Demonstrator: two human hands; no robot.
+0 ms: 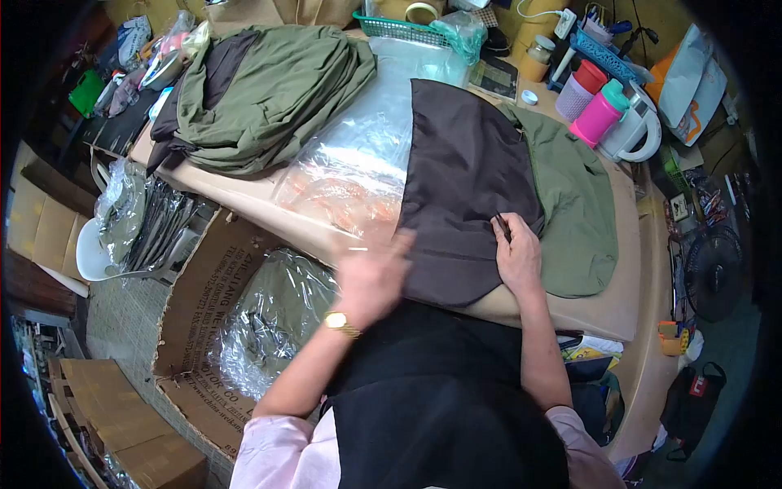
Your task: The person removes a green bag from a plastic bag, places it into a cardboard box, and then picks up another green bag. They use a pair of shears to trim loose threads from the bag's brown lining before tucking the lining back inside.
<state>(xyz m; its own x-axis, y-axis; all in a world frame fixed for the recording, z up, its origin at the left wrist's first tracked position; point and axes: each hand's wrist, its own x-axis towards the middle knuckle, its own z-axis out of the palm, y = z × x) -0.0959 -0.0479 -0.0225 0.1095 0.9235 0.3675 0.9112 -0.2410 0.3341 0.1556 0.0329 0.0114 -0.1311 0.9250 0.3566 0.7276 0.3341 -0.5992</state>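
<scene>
A dark brown and olive-green fabric piece [468, 187] lies spread on the table in front of me, its dark side to the left and its green part [574, 212] showing on the right. My right hand [519, 251] pinches a fold of the dark fabric near its lower right. My left hand [375, 273], with a gold watch at the wrist, is smeared by motion beside the fabric's lower left edge. Next to it lie flat clear plastic bags [346, 159] with orange print, partly covered by the fabric.
A stack of green and dark fabric pieces [265, 98] sits at the table's left. Below, an open cardboard box [191, 326] contains plastic-wrapped green goods [281, 314]. A green basket [407, 30], pink bottle [599, 114] and white kettle [635, 130] stand along the back.
</scene>
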